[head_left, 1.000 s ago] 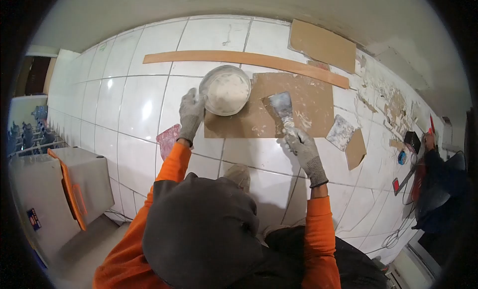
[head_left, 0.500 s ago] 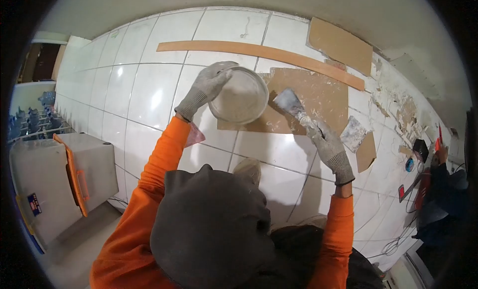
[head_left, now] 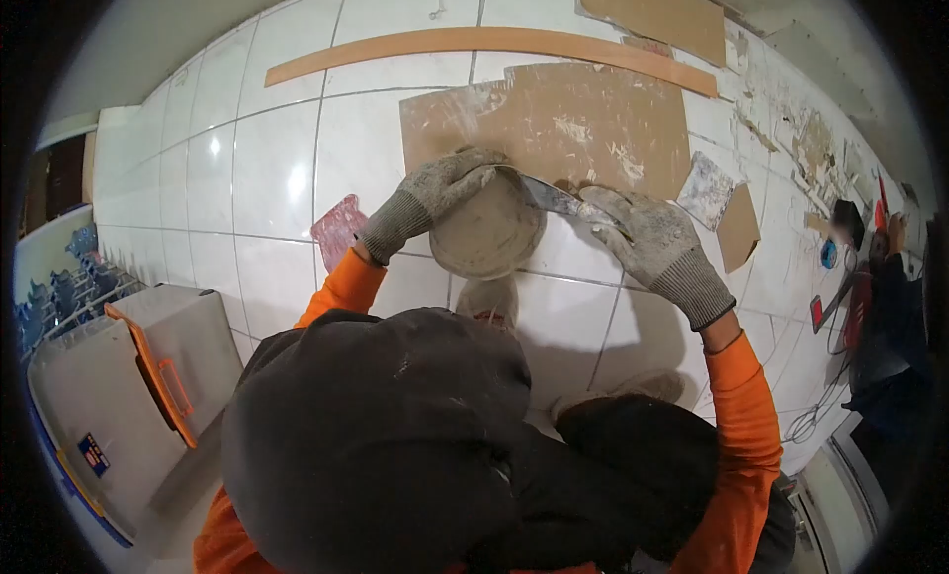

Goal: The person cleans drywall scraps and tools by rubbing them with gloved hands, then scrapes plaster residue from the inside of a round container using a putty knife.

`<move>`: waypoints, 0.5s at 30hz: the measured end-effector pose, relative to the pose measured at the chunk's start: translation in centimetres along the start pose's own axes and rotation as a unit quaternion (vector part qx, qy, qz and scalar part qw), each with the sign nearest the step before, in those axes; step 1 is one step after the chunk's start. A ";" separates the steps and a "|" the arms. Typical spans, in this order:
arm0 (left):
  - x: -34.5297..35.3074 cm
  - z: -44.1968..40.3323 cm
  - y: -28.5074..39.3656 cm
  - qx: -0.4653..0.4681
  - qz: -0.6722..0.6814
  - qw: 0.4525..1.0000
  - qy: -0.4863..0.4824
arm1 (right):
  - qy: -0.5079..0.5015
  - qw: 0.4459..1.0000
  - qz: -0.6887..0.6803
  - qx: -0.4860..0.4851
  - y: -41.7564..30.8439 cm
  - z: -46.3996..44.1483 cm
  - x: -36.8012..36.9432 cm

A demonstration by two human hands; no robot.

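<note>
My left hand (head_left: 435,193), in a grey knit glove, grips the rim of a round bucket (head_left: 486,233) whose inside is coated with pale grey compound. In my gloved right hand (head_left: 657,243) is a putty knife (head_left: 552,197), its handle mostly hidden by the fingers. The knife's blade lies at the bucket's right rim, its tip at or just inside the opening. Beyond both hands, a sheet of brown cardboard (head_left: 593,114) spattered with white compound rests on the tiles.
A long wooden strip (head_left: 494,42) lies past the cardboard. Left are a pink scrap (head_left: 338,233), a grey storage box (head_left: 109,396) and blue bottles (head_left: 64,292) on a rack. Right are a spattered grey piece (head_left: 706,190), cables (head_left: 816,416) and another person's dark clothing (head_left: 885,327).
The bucket has come nearer my body and tilted. My right hand has brought the putty knife from over the cardboard to the bucket's rim. The camera view has shifted.
</note>
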State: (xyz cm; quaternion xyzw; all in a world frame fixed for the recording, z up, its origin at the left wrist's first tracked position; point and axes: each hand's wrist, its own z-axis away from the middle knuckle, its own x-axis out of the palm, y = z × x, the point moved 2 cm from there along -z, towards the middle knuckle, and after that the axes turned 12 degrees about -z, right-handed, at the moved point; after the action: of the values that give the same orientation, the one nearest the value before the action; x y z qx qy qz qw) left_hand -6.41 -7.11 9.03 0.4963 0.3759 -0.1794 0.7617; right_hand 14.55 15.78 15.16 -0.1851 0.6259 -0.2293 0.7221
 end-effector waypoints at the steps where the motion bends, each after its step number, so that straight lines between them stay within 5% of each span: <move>1: 0.0 0.2 0.2 -0.005 -0.010 1.000 0.006 | 0.027 0.999 0.041 -0.019 0.3 0.3 0.3; 7: -1.1 0.3 2.7 -0.072 -0.089 0.993 -0.037 | 0.014 0.996 0.071 -0.048 -1.1 -0.1 1.2; 15: 0.7 0.1 2.0 -0.004 -0.185 0.983 0.017 | 0.026 0.981 0.167 -0.095 -1.7 -1.5 3.3</move>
State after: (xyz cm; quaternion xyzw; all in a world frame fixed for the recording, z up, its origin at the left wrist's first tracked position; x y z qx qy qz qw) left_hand -4.60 -6.24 9.77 0.4183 0.4751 -0.3070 0.7106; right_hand 13.30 12.51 13.19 -0.1396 0.6855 -0.0503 0.7128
